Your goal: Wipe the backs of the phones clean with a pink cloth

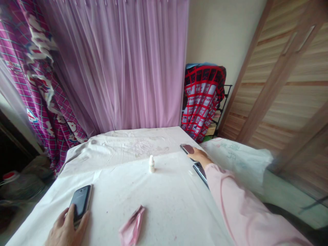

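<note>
My left hand rests at the near left of the white-covered table, fingers wrapped round a dark smartphone lying face up. My right hand, in a pink sleeve, reaches to the table's right edge and grips a second phone. Another dark phone lies just under my right forearm. A small white bottle stands upright in the middle. A crumpled pink cloth lies near the front edge.
Pink curtains hang behind the table. A red patterned blanket drapes over a black rack at the back right. A wooden wardrobe stands on the right, a white sack beside the table.
</note>
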`<state>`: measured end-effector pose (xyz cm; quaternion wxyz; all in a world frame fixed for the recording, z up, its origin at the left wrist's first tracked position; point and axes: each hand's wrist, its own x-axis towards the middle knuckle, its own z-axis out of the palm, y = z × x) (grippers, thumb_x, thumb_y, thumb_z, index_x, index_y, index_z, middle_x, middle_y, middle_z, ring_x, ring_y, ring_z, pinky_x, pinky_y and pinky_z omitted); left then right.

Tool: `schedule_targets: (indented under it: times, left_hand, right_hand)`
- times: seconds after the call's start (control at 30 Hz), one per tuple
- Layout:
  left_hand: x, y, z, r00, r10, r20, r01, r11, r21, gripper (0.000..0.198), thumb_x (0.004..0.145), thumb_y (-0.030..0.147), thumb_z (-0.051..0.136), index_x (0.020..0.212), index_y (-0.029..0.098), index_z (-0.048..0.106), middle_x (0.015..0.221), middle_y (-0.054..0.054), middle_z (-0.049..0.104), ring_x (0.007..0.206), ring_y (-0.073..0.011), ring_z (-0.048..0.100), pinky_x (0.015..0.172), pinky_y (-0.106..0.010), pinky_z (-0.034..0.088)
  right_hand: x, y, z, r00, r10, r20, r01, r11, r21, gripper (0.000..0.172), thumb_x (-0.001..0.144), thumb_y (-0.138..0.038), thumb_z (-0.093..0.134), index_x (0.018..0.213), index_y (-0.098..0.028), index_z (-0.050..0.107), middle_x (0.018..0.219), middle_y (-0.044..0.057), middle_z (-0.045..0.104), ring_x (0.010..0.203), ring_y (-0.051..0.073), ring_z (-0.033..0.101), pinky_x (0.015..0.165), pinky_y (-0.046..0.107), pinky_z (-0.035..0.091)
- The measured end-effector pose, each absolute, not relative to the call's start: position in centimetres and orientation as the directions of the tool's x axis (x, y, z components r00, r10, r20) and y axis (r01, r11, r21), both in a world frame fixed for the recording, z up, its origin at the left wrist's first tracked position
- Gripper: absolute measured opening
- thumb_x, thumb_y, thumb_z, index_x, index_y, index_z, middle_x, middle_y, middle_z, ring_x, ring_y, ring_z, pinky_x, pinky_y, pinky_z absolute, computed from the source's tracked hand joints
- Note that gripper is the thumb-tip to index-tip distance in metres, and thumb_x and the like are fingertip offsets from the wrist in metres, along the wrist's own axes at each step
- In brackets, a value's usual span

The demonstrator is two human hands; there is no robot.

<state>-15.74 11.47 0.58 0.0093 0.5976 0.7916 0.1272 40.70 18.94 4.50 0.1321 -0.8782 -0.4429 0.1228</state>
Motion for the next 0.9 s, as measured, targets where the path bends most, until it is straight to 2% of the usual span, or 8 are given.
schedule_targets:
  times: [0.17,0.33,0.4,0.5,0.63,0.73,0.83,0.9]
  left_hand:
    - [-15.8,11.6,0.5,-0.282,0.948,0.15,0.95,0.254,0.181,0.075,0.086,0.06,0.023,0.135,0.008,0.046,0.136,-0.019,0.049,0.112,-0.0362,0.055,0.088,-0.044,0.049]
    - [-16.5,11.4,0.2,-0.219,0.955,0.199,0.971,0.194,0.139,0.071,0.087,0.051,0.028,0.135,0.001,0.044,0.138,-0.022,0.046,0.116,-0.0347,0.053,0.095,-0.04,0.044]
    - [-17.2,11.4,-0.1,-0.198,0.957,0.211,0.975,0.17,0.142,0.068,0.087,0.048,0.031,0.135,0.002,0.045,0.136,-0.022,0.048,0.115,-0.0333,0.054,0.096,-0.039,0.043]
    - [-18.1,11.4,-0.7,-0.166,0.952,0.257,0.978,0.125,0.168,0.061,0.086,0.045,0.038,0.131,0.005,0.05,0.134,-0.02,0.051,0.113,-0.0314,0.055,0.096,-0.039,0.043]
    - [-18.5,11.2,-1.0,-0.171,0.945,0.278,0.972,0.115,0.207,0.056,0.086,0.041,0.045,0.132,0.01,0.049,0.132,-0.018,0.052,0.113,-0.0305,0.054,0.095,-0.039,0.042]
    - [-18.4,11.1,-0.8,-0.184,0.942,0.282,0.968,0.124,0.217,0.055,0.088,0.039,0.045,0.134,0.01,0.047,0.132,-0.018,0.052,0.112,-0.0308,0.053,0.093,-0.04,0.042]
    - [-18.5,11.0,-0.7,-0.196,0.939,0.283,0.965,0.134,0.225,0.054,0.09,0.038,0.043,0.134,0.008,0.046,0.133,-0.019,0.051,0.111,-0.0311,0.054,0.091,-0.04,0.043]
    - [-18.7,10.9,-0.7,-0.207,0.934,0.291,0.96,0.137,0.243,0.053,0.089,0.037,0.045,0.134,0.009,0.046,0.132,-0.019,0.051,0.111,-0.0309,0.054,0.091,-0.04,0.043]
  right_hand:
    - [41.0,19.2,6.7,0.519,0.853,-0.055,0.736,-0.479,-0.479,0.043,0.071,-0.039,0.068,0.106,-0.015,0.068,0.102,0.011,0.07,0.096,0.025,0.065,0.08,0.032,0.048]
    - [39.9,17.6,8.9,0.481,0.877,0.02,0.695,-0.367,-0.619,0.052,0.078,-0.04,0.059,0.123,-0.015,0.06,0.094,0.01,0.071,0.083,0.021,0.067,0.069,0.029,0.051]
    - [38.9,16.2,10.2,0.499,0.866,0.039,0.483,-0.24,-0.842,0.061,0.075,-0.041,0.062,0.13,-0.015,0.055,0.088,0.008,0.07,0.072,0.018,0.066,0.062,0.027,0.051]
    - [35.6,13.7,12.7,0.343,0.929,0.136,0.319,0.02,-0.947,0.067,0.073,-0.044,0.064,0.134,-0.021,0.052,0.088,0.005,0.069,0.069,0.017,0.065,0.057,0.025,0.05]
    - [26.6,11.7,14.6,0.072,0.976,0.203,0.327,0.169,-0.93,0.068,0.069,-0.046,0.067,0.132,-0.023,0.055,0.095,0.003,0.069,0.077,0.017,0.064,0.064,0.024,0.051]
    - [18.1,12.3,13.0,-0.095,0.987,0.132,0.416,0.16,-0.895,0.068,0.069,-0.044,0.066,0.132,-0.02,0.054,0.106,0.004,0.069,0.092,0.02,0.064,0.078,0.03,0.051]
    - [10.1,13.6,10.0,-0.121,0.992,0.029,0.575,0.094,-0.813,0.067,0.066,-0.041,0.07,0.129,-0.021,0.057,0.122,0.006,0.064,0.11,0.023,0.059,0.094,0.032,0.044]
    - [5.9,14.3,8.2,-0.097,0.995,-0.039,0.707,0.041,-0.706,0.068,0.065,-0.042,0.072,0.128,-0.023,0.057,0.123,0.006,0.064,0.113,0.024,0.058,0.095,0.032,0.043]
